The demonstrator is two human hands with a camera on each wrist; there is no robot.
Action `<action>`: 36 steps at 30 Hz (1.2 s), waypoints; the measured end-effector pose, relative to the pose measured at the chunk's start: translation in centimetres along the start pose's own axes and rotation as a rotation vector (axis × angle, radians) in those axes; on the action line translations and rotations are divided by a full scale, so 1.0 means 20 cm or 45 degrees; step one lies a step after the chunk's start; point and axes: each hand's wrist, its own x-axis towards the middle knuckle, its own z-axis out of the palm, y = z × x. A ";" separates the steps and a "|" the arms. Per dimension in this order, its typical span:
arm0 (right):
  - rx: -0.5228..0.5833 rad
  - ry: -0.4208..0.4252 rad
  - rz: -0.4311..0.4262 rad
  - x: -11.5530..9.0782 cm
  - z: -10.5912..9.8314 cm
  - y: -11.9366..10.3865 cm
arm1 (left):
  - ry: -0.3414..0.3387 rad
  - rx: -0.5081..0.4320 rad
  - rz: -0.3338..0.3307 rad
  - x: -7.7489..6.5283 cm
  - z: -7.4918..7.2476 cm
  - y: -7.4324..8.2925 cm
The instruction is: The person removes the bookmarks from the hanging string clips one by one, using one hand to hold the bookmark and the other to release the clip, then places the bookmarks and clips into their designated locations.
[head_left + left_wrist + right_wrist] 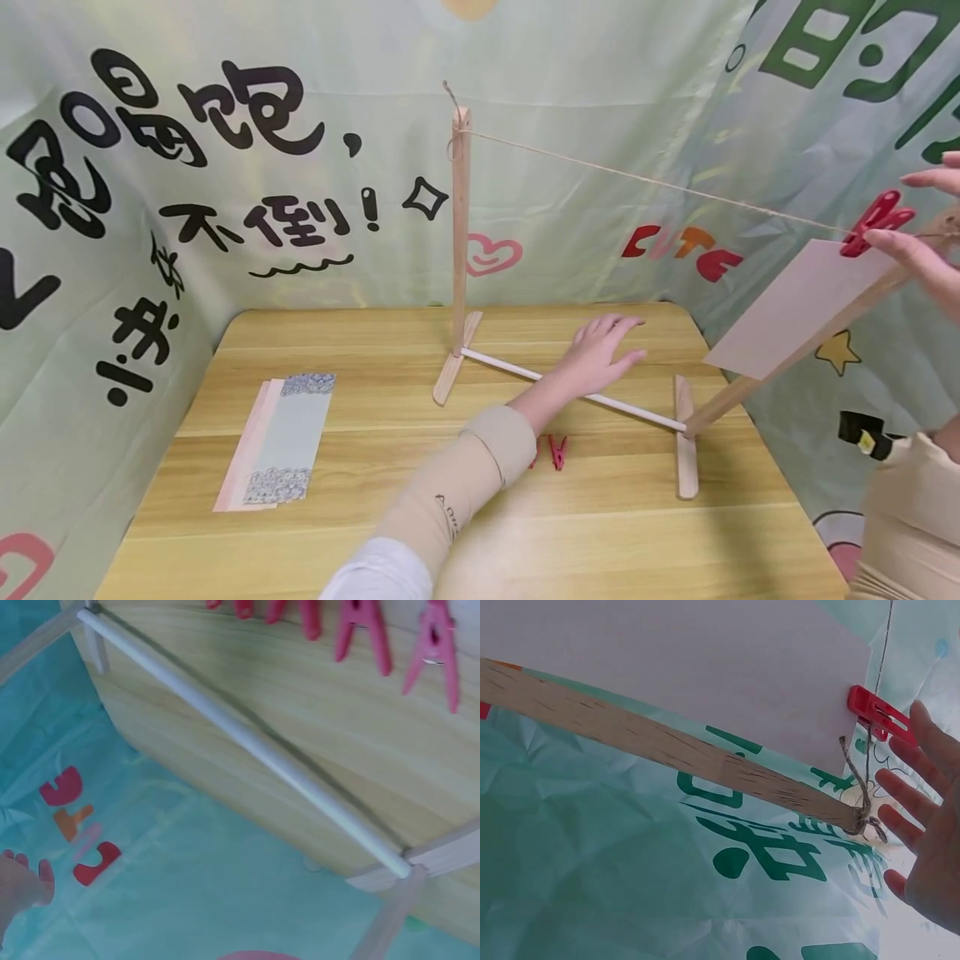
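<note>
Over the wooden stand's white rod (630,406), my left hand (596,354) is held with its fingers extended and nothing in them. At the right, my right hand (933,271) is beside a red clothespin (873,225), its thumb at the peg's handle end. In the right wrist view the fingers of this right hand (941,847) are spread and do not curl round the peg. That clothespin clips a plain pale card (810,308) to the twine (637,177). The card hangs near the right post (727,404).
Several pink clothespins (361,630) lie on the table, partly hidden by the left forearm in the head view. A stack of pink and blue patterned cards (288,442) lies at the left. The left post (460,233) stands upright before a printed cloth backdrop (375,117).
</note>
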 end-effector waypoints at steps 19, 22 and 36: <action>0.051 -0.043 -0.026 -0.01 0.00 -0.13 | -0.155 0.069 -0.059 0.14 0.05 0.20; 0.052 -0.051 -0.016 -0.01 0.00 -0.14 | -0.188 0.093 -0.054 0.16 0.05 0.23; 0.057 -0.042 0.018 -0.01 0.01 -0.13 | -0.214 0.099 -0.047 0.20 0.04 0.36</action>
